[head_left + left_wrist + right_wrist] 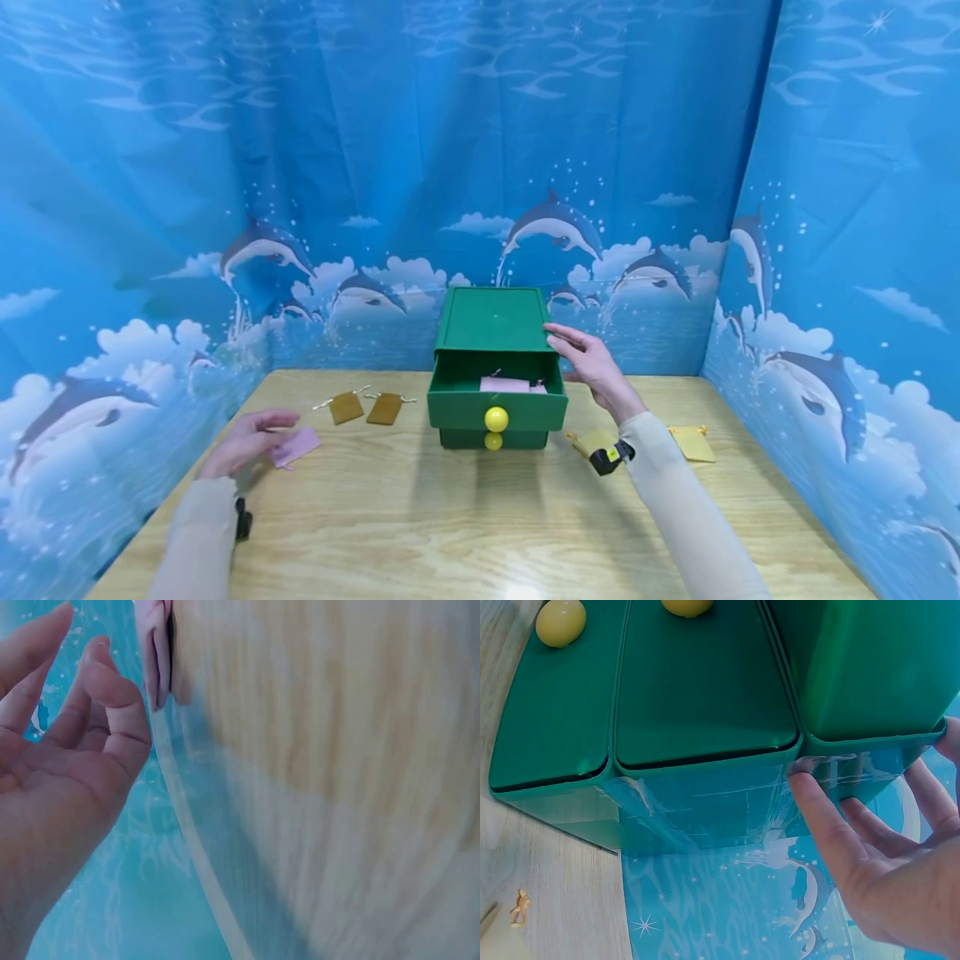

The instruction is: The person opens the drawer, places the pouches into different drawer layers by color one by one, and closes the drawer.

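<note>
A green drawer unit (492, 321) stands on the table with its top drawer (457, 411) pulled out. Inside the drawer lie pink pouches (504, 384). My right hand (597, 371) touches the unit's right side near the top, fingers spread; in the right wrist view a fingertip (804, 784) presses at the taped seam beside the open drawer. At the table's left edge my left hand (247, 442) hovers beside a pink pouch (297, 447), fingers loosely bent. The left wrist view shows that pouch (154, 652) apart from the fingers.
Two brown pouches (346, 407) with pale drawstrings lie left of the unit. Right of it are yellow pouches (693, 444), one partly behind the right wrist. Yellow knobs (496, 418) stick out from the drawer fronts. Dolphin-print curtains (375, 167) surround the wooden table (360, 533).
</note>
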Tool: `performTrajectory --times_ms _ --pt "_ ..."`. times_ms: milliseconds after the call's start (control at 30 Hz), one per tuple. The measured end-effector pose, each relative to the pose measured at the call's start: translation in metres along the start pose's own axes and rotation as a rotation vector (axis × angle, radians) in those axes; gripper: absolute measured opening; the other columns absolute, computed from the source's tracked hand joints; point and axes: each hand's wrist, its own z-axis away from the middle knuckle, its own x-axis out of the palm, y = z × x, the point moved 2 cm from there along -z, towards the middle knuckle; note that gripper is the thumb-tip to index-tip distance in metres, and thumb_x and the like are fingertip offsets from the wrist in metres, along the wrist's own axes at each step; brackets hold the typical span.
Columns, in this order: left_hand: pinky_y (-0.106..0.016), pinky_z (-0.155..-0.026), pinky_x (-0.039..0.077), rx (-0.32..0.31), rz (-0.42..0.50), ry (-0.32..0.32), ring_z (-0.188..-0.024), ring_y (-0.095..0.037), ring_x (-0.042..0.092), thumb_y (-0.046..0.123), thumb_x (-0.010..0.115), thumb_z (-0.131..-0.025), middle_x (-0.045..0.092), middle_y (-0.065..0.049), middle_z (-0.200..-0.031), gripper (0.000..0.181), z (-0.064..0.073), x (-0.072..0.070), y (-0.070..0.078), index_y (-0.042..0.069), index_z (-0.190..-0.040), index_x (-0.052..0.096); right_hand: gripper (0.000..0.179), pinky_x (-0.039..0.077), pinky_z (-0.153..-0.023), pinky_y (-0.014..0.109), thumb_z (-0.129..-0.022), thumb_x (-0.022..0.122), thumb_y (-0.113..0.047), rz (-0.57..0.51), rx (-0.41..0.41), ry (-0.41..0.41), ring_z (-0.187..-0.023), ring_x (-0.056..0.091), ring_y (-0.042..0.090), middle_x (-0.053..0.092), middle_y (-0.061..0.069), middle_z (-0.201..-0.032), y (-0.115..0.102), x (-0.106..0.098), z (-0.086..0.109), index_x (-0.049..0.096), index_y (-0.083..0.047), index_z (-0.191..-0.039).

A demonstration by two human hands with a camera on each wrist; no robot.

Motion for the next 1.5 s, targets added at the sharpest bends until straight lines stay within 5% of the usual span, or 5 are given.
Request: performTrajectory --times_ms 533,867,1100,1333,1500 --pt "-0.041 -0.084 0.047 -0.17 -0.146 0.016 -0.122 -0.039 0.049 0.013 0.067 -0.087 0.044 -0.028 -0.144 0.056 0.0 -0.012 -0.017 0.004 -0.14 0.051 0.055 0.04 -0.107 0.06 -0.097 0.055 -0.048 0.008 0.003 -0.001 -0.146 0.03 0.033 0.033 0.005 -0.158 0.002 0.003 0.001 0.045 -0.028 -0.147" --pt "-0.056 -0.092 0.046 -0.076 -0.227 -0.032 -0.12 -0.044 0.048 0.003 0.067 -0.081 0.047 -0.031 -0.139 0.051 -0.002 -0.008 -0.009 -0.002 -0.131 0.058 0.052 0.038 -0.108 0.061 -0.101 0.053 -0.042 -0.006 0.015 -0.013 -0.147 0.027 0.034 0.03 0.007 -0.16 0.002 0.002 -0.001 0.042 -0.027 -0.149" --pt "-0.041 -0.086 0.049 0.019 -0.295 -0.041 -0.109 -0.035 0.056 -0.005 0.067 -0.074 0.057 -0.029 -0.126 0.051 -0.004 -0.005 -0.006 -0.007 -0.125 0.061 0.053 0.039 -0.108 0.06 -0.1 0.054 -0.044 -0.001 0.007 -0.012 -0.147 0.027 0.034 0.03 0.006 -0.16 0.0 0.002 0.0 0.043 -0.027 -0.149" --pt "-0.054 -0.091 0.047 -0.009 -0.325 -0.042 -0.108 -0.034 0.056 -0.003 0.065 -0.079 0.06 -0.025 -0.122 0.044 -0.008 -0.002 -0.006 -0.003 -0.123 0.064 0.054 0.039 -0.107 0.06 -0.098 0.055 -0.047 0.006 -0.002 -0.001 -0.147 0.028 0.032 0.032 0.005 -0.159 0.001 0.001 0.001 0.045 -0.028 -0.148" --pt "-0.046 -0.087 0.048 -0.002 -0.329 -0.056 -0.103 -0.031 0.056 -0.004 0.063 -0.081 0.062 -0.023 -0.119 0.04 -0.009 -0.002 -0.006 -0.002 -0.121 0.066 0.053 0.039 -0.108 0.06 -0.099 0.054 -0.045 -0.004 0.0 -0.002 -0.147 0.027 0.032 0.031 0.005 -0.159 -0.002 0.002 0.002 0.044 -0.028 -0.148"
